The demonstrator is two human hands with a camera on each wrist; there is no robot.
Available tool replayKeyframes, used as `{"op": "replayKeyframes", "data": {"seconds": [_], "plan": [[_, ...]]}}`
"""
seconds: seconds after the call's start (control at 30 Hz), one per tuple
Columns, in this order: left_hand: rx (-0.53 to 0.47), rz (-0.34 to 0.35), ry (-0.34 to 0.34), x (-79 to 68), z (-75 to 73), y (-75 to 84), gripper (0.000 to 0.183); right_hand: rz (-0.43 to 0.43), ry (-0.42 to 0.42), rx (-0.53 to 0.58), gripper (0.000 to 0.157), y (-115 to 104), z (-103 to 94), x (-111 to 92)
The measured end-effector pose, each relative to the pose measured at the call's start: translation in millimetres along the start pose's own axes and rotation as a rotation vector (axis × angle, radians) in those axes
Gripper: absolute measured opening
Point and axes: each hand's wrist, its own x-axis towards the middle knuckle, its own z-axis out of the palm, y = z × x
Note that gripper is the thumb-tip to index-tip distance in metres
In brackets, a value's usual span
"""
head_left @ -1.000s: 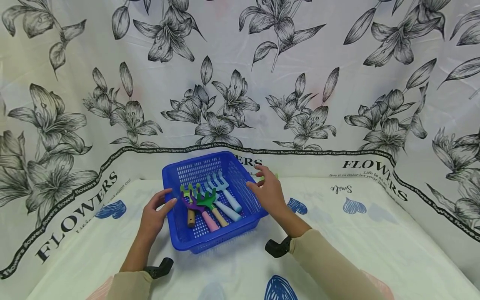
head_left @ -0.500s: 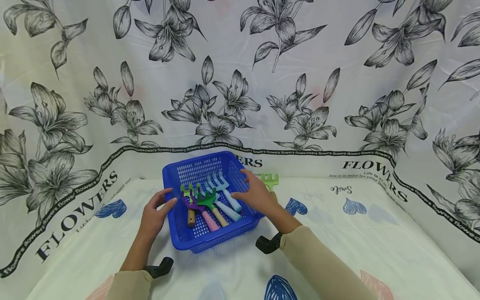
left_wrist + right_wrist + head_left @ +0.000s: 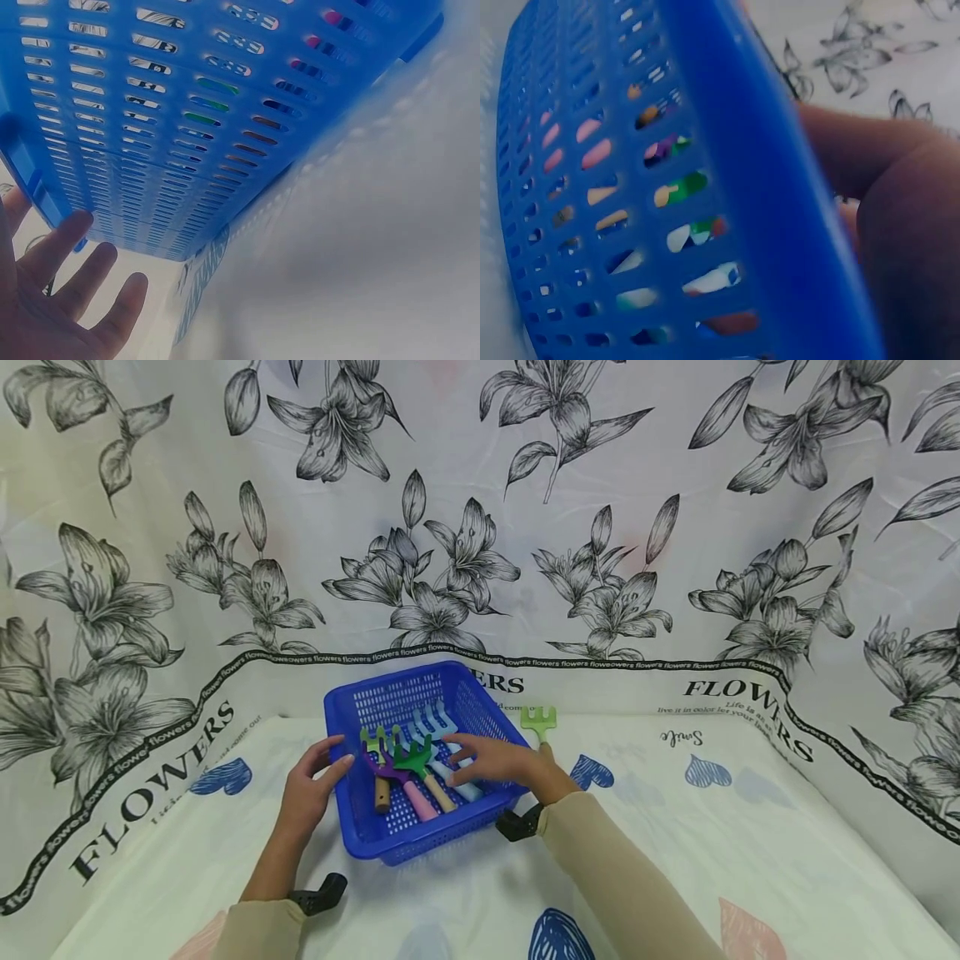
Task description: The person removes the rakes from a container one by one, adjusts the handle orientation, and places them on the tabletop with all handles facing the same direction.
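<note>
A blue plastic basket (image 3: 480, 710) holds several small garden hand forks. Among them lie a green fork (image 3: 414, 760) with a cream handle, a purple fork (image 3: 386, 770) with a pink handle, a lime fork with a brown handle (image 3: 382, 795), and light blue forks (image 3: 442, 720). My left hand (image 3: 306, 789) is at the basket's left rim, its fingers spread beside the slotted wall (image 3: 150, 157) in the left wrist view. Over the basket's right side hovers my right hand (image 3: 506, 760), thumb and fingers apart above the light blue handles, partly covering them.
Behind my right wrist, a lime fork (image 3: 538, 720) with a brown handle lies outside the basket. White cloth with printed hearts covers the table (image 3: 675, 827). A flower-printed curtain (image 3: 480, 627) rises at the back. Each wrist wears a black mount.
From outside the basket's right rim, my right hand has moved left and over the forks, uncovering the lime fork on the table. My left hand and the basket stay in place.
</note>
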Motion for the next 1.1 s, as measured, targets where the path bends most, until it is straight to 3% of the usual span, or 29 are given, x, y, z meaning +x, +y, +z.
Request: {"op": "replayKeyframes", "data": {"seconds": [0.13, 0.3, 0.47, 0.7, 0.9, 1.1], "plan": [[0.007, -0.001, 0.003, 0.7, -0.1, 0.7, 0.059, 0.068, -0.104, 0.042, 0.071, -1.8, 0.2, 3.0], [0.014, 0.003, 0.009, 0.8, 0.8, 1.1, 0.060, 0.100, -0.191, -0.067, 0.071, -3.2, 1.6, 4.9], [0.016, -0.006, 0.008, 0.9, 1.2, 0.3, 0.059, 0.097, -0.219, -0.178, 0.070, -3.6, 4.5, 4.8], [0.018, -0.018, 0.009, 1.5, 1.1, -0.2, 0.057, 0.125, -0.240, -0.193, 0.071, -4.9, 7.3, 4.0], [0.021, -0.005, 0.012, 2.1, 0.5, -1.5, 0.058, 0.119, -0.205, -0.186, 0.074, -5.3, 8.1, 3.8], [0.018, -0.005, 0.012, 0.5, 0.6, 0.0, 0.058, 0.068, -0.047, -0.178, 0.073, -5.6, 6.8, 3.1]]}}
